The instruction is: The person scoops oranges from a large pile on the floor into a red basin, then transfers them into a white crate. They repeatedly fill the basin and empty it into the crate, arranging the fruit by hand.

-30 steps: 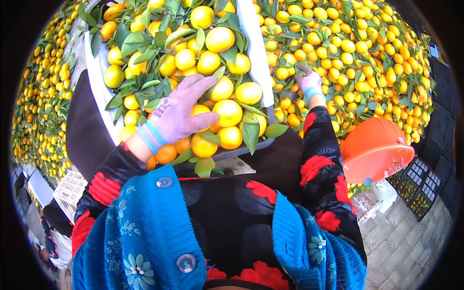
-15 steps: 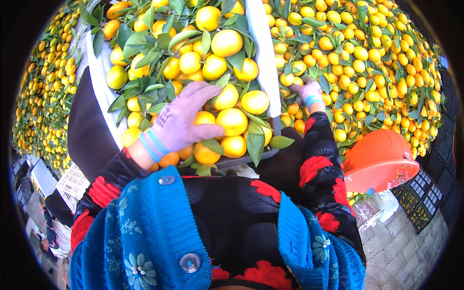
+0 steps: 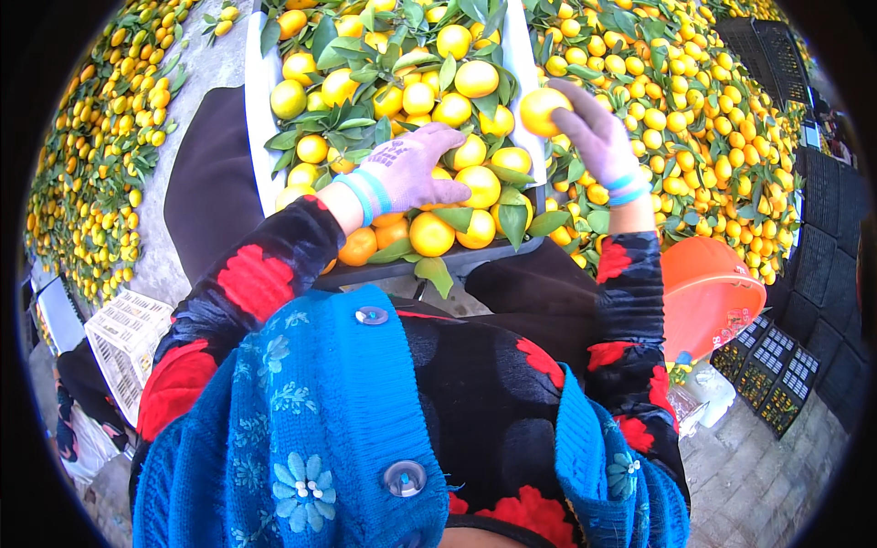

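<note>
My right hand (image 3: 598, 137), in a pale purple glove, pinches an orange mandarin (image 3: 543, 111) between thumb and fingers beside the right wall of a crate. The dark crate (image 3: 429, 265) has a white liner (image 3: 263, 119) along its sides and is heaped with mandarins and green leaves. My left hand (image 3: 413, 172), gloved alike, lies over the fruit near the crate's front with thumb and fingers apart. Just past its thumb sits a mandarin (image 3: 477, 185). To the right spreads a large pile of mandarins (image 3: 681, 146), many with leaves.
Another fruit pile (image 3: 100, 155) lies at the far left. An orange plastic basin (image 3: 699, 297) stands right of my right forearm, with black trays (image 3: 767, 374) on the paving beyond. A white slatted crate (image 3: 128, 347) is at lower left; black crates (image 3: 818, 247) line the right edge.
My right hand has come up from the right-hand pile and now holds a mandarin beside the crate wall. My left hand still lies over the crate's fruit. The whole view has shifted.
</note>
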### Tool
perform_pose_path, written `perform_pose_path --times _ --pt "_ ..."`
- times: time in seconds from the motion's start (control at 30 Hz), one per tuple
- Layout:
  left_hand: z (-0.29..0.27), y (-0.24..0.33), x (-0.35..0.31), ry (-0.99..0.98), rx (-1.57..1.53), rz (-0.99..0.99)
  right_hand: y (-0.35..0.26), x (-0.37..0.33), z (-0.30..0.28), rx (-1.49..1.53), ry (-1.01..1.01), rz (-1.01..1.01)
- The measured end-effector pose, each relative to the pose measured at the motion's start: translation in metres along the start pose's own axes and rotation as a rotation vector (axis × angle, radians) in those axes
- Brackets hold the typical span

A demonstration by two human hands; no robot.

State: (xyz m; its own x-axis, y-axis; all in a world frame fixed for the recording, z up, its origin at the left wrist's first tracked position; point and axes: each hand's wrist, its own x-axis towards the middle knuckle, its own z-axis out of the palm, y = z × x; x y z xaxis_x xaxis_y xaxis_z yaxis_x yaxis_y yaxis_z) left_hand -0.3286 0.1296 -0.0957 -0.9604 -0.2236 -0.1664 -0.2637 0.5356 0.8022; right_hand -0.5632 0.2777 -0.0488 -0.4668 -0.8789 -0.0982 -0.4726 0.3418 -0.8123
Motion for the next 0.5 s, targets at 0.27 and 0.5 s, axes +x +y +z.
perform_pose_path --times 0.27,0.5 --pt "-0.002 0.003 0.0 -0.035 0.038 -0.05 0.003 0.004 0.045 -0.562 0.061 -0.352" --pt "-0.01 0.005 0.007 -0.032 0.097 -0.028 0.016 0.002 0.06 -0.738 0.114 -0.403"
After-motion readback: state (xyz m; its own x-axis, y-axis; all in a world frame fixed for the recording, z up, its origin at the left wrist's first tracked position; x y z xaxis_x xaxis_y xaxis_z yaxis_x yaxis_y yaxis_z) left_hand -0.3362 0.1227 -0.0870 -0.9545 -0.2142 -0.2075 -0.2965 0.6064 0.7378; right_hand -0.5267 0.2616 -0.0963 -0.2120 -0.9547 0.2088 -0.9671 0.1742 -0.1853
